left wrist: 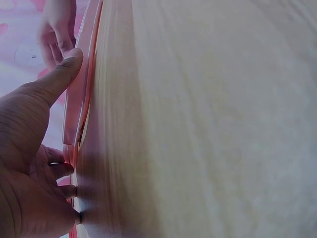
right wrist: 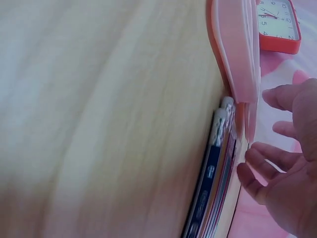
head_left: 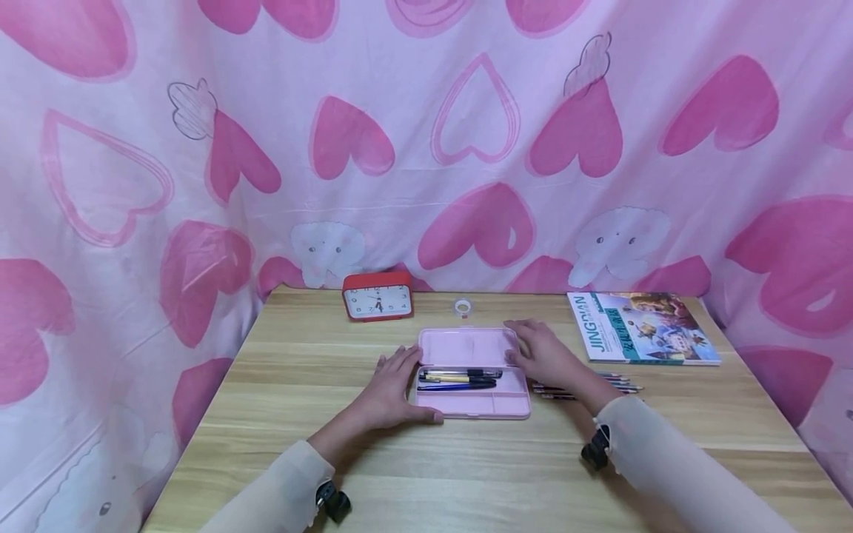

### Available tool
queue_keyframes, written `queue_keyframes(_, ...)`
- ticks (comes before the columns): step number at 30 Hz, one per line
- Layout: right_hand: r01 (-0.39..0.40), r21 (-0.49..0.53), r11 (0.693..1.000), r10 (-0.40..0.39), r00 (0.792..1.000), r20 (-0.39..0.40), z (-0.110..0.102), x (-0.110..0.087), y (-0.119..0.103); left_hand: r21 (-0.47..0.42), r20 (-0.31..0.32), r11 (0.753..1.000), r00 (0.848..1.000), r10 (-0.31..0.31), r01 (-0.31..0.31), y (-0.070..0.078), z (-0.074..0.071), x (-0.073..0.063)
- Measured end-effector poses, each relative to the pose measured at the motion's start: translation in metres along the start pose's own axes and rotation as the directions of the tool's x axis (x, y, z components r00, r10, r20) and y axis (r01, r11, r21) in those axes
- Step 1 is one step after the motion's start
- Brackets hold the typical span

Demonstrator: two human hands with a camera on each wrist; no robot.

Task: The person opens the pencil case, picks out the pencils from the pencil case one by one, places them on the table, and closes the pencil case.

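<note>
A pink pencil case (head_left: 460, 406) lies opened flat on the table, its lid (head_left: 448, 348) folded back on the far side. Several pens (head_left: 460, 379) lie in its long compartment; the narrower near compartments hold nothing visible. At the case's left side rests my left hand (head_left: 389, 392), thumb stretched along the near edge and fingers along the left side up to the lid. My right hand (head_left: 543, 355) is at the lid's right edge with its fingers spread and loosely bent. Several pencils (right wrist: 210, 168) lie under the right wrist, beside the case.
Behind the case are a red alarm clock (head_left: 378, 297) and a small roll of tape (head_left: 463, 306). A magazine (head_left: 643, 329) lies at the table's back right. Heart-patterned pink cloth (head_left: 373, 215) hangs along the table's back and sides.
</note>
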State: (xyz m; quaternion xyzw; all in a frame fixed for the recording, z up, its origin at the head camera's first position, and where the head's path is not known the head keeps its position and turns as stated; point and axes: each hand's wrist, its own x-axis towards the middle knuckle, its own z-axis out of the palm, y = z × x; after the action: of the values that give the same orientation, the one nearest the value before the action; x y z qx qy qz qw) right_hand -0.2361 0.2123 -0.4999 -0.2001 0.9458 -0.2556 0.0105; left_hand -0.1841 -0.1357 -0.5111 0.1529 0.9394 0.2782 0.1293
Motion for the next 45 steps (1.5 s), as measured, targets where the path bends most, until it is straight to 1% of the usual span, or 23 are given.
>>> queue_keyframes(2,-0.017,0.004,1.000,0.017,0.999,0.027,0.001,0.003,0.000,-0.004,0.001,1.000,1.000,-0.003,0.003,0.000,0.001,0.000)
queue_keyframes(4,-0.011,0.005,1.000,0.011,1.000,0.028,0.002,0.006,-0.001,-0.011,-0.001,1.000,1.000,-0.009,0.009,0.001,0.001,0.000)
queue_keyframes(10,0.007,0.016,1.000,-0.006,0.999,-0.037,0.001,0.007,-0.003,-0.078,-0.027,0.997,1.000,-0.008,0.005,0.002,0.002,-0.001)
queue_keyframes(14,0.017,-0.004,1.000,-0.017,0.997,-0.075,-0.003,0.002,-0.008,-0.122,-0.052,0.992,0.999,0.011,-0.017,0.001,0.003,-0.002)
queue_keyframes(17,0.029,-0.017,0.999,-0.031,0.994,-0.106,-0.008,-0.003,-0.012,-0.133,-0.065,0.991,0.998,0.012,-0.021,0.001,0.004,-0.002)
queue_keyframes(20,0.060,-0.030,0.998,-0.064,0.988,-0.141,-0.013,-0.011,-0.016,-0.131,-0.072,0.991,0.997,0.006,-0.016,0.000,0.005,-0.002)
queue_keyframes(25,0.132,-0.084,0.988,-0.146,0.970,-0.196,-0.021,-0.024,-0.021,-0.121,-0.078,0.992,0.997,0.008,-0.018,-0.001,0.005,-0.002)
queue_keyframes(29,0.181,-0.128,0.975,-0.205,0.956,-0.208,-0.027,-0.035,-0.027,-0.118,-0.072,0.993,0.997,0.009,-0.018,-0.001,0.004,-0.004)
queue_keyframes(34,0.248,-0.153,0.957,-0.275,0.942,-0.194,-0.028,-0.049,-0.031,-0.095,-0.070,0.995,0.997,0.018,-0.025,-0.001,0.004,-0.005)
queue_keyframes(37,0.290,-0.141,0.947,-0.312,0.933,-0.177,-0.025,-0.057,-0.031,-0.074,-0.061,0.996,0.998,0.036,-0.040,0.000,0.003,-0.006)
queue_keyframes(39,0.305,-0.119,0.945,-0.321,0.935,-0.152,-0.022,-0.061,-0.029,-0.070,-0.049,0.996,0.997,0.061,-0.064,0.001,0.000,-0.006)
queue_keyframes(42,0.315,-0.067,0.947,-0.320,0.944,-0.086,-0.019,-0.064,-0.026,-0.086,-0.020,0.991,0.994,0.104,-0.106,0.005,-0.007,-0.005)
queue_keyframes(45,0.304,-0.008,0.953,-0.303,0.953,0.010,-0.018,-0.065,-0.024,-0.109,0.007,0.985,0.990,0.139,-0.137,0.013,-0.015,-0.005)
